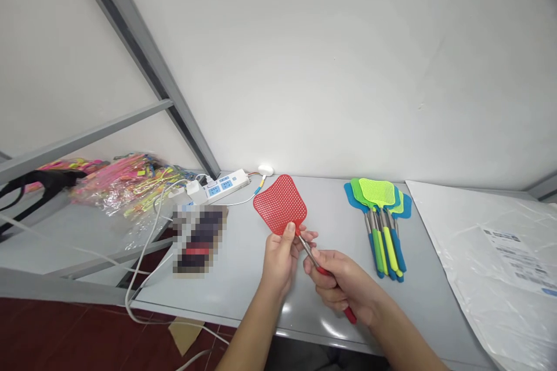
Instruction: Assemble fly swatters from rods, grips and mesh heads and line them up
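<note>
A red fly swatter [282, 204] with a perforated square head, a metal shaft and a red handle is held above the grey table [243, 284]. My left hand [281, 258] pinches it where the head meets the shaft, thumb on top. Around the handle and lower shaft, my right hand [342, 284] is closed, with the red handle end poking out below. Right of my hands lies a pile of several fly swatters [383, 226] in blue, green and yellow-green, heads toward the wall and handles toward me.
A white power strip [226, 184] with plugs and cables sits at the back left, near a pixelated item [200, 240]. Plastic-wrapped colourful goods [130, 182] lie beyond the grey metal frame [143, 52]. A large white plastic package [487, 255] covers the right side.
</note>
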Demonstrator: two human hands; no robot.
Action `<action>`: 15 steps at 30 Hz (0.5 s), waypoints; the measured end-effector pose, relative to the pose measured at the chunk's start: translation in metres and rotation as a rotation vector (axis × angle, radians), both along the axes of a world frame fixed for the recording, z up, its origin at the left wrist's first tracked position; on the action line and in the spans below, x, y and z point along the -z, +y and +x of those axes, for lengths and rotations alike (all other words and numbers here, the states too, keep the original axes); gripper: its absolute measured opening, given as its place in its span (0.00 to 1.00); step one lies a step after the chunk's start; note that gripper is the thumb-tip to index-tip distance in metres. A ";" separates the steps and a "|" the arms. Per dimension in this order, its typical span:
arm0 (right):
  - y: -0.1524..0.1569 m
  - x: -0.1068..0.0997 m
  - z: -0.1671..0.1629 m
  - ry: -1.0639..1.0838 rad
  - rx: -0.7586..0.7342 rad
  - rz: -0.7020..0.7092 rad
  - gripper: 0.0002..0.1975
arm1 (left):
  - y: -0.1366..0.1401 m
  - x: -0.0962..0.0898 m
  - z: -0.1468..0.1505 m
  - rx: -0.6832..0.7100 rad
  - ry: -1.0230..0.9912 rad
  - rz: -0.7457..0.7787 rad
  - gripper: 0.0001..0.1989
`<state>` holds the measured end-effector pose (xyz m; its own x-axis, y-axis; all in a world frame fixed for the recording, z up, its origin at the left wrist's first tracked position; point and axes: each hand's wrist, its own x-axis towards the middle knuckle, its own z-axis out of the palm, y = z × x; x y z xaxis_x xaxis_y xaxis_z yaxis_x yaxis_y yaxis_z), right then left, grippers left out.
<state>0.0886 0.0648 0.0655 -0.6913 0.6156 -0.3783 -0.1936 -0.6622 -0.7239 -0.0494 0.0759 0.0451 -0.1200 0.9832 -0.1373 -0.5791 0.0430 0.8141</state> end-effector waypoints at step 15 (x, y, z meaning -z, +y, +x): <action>-0.022 0.015 -0.004 -0.637 0.174 0.728 0.17 | -0.018 0.004 -0.005 0.010 0.040 0.031 0.18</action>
